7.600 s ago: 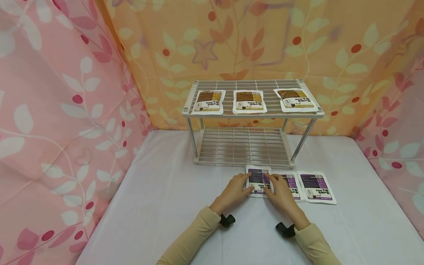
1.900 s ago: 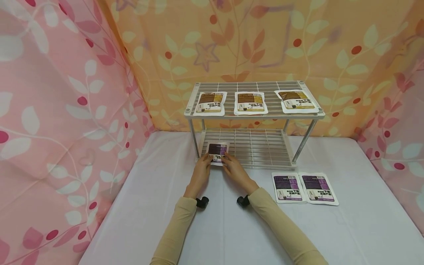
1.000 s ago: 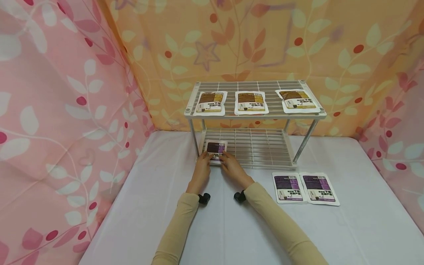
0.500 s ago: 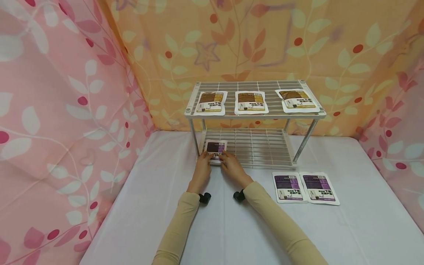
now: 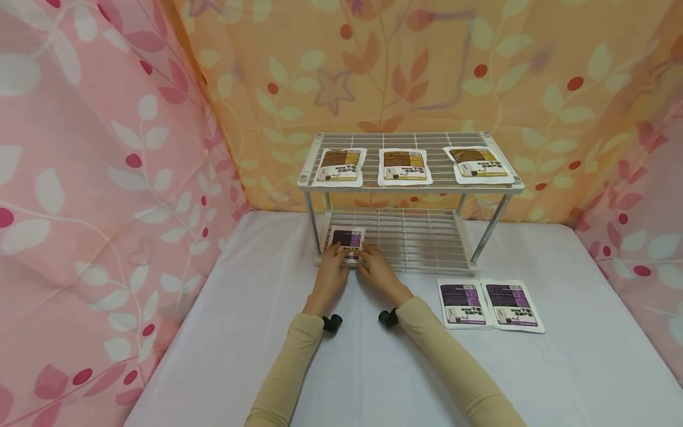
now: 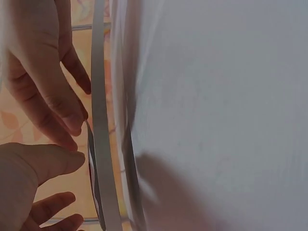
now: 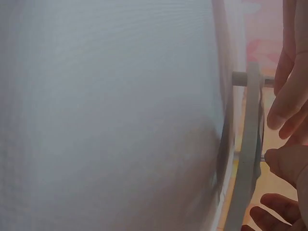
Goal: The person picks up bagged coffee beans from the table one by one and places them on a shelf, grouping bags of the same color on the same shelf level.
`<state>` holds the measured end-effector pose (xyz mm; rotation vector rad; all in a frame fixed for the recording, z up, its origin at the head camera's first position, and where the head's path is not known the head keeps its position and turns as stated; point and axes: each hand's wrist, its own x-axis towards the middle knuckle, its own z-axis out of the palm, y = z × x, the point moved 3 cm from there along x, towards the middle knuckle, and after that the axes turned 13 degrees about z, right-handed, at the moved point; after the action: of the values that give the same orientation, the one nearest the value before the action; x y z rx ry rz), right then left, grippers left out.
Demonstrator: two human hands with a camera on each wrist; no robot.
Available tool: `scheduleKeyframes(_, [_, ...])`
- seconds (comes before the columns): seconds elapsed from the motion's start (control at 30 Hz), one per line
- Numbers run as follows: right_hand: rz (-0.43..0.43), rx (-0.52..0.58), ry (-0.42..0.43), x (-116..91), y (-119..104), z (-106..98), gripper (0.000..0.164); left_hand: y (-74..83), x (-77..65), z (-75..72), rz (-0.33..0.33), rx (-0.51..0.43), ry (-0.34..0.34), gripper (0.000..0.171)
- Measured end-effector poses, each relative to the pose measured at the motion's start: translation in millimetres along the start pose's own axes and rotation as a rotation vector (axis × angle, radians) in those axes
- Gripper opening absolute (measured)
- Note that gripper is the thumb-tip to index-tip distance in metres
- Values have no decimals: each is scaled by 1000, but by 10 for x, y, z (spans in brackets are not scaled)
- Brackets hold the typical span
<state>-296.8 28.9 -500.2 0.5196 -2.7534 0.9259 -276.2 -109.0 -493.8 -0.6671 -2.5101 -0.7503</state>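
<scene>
The white-covered table [image 5: 363, 367] carries two purple packets [image 5: 462, 303] and a wire rack [image 5: 411, 237], with three brown packets [image 5: 404, 166] on top.

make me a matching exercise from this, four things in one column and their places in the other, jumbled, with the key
Things
1. three brown-and-yellow packets
2. lone purple packet
3. side-by-side purple packets
4. black wrist cameras

Places
A. left end of the lower shelf, by the left hand and right hand
B. at the cuffs of the tan sleeves
C. on the upper shelf
D. on the white cloth, in front of the rack's right side

Pairs: 1-C, 2-A, 3-D, 4-B
</scene>
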Motion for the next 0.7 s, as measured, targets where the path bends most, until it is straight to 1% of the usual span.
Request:
scheduleKeyframes(0.13, [4,1,-1,-40,-4,-36,37,83,3,23,46,23,1,39])
scheduleKeyframes(0.27, [-9,12,21,-90,8,-68,36,164,-11,51,87,33,19,36])
scheduleKeyframes(0.37, [-9,17,23,-124,31,-101,35,205,-20,79,105,32,22,36])
scheduleKeyframes(0.53, [11,25,22,-186,90,-177,37,273,-11,118,125,37,6,39])
scheduleKeyframes(0.7, [27,20,46,-246,153,-255,39,341,11,153,158,51,-17,40])
